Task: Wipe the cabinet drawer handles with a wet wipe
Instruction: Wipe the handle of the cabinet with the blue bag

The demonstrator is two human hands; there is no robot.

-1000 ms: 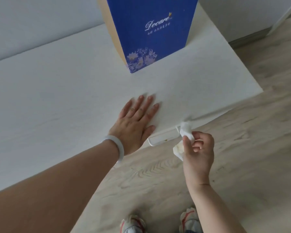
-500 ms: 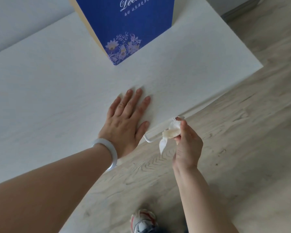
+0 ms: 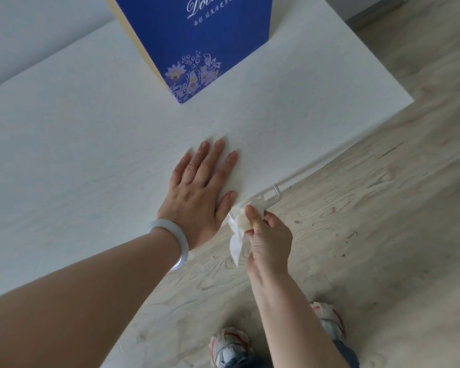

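At the bottom edge, two sneakers (image 3: 230,346) stand on the pale wood-grain floor (image 3: 356,248), partly hidden by the forearms. Just above them the right hand (image 3: 270,239) pinches a crumpled white wipe (image 3: 241,223) between thumb and curled fingers, pressing it against the left end of the white handle (image 3: 270,193) that runs along the cabinet's front edge. A loose tail of the wipe hangs down beside the palm. The right end of the handle shows bare, with its small bracket visible. Just beside it, the left hand (image 3: 201,192) lies flat on the white cabinet (image 3: 77,155), fingers straight and slightly spread, thumb tip near the wipe; whether they touch cannot be told. A pale bangle (image 3: 174,241) circles the left wrist. Farther back on the cabinet top stands a blue box (image 3: 197,35) with white script and a flower pattern near its lower corner, one tan side facing left. Behind it is a pale wall (image 3: 37,35).
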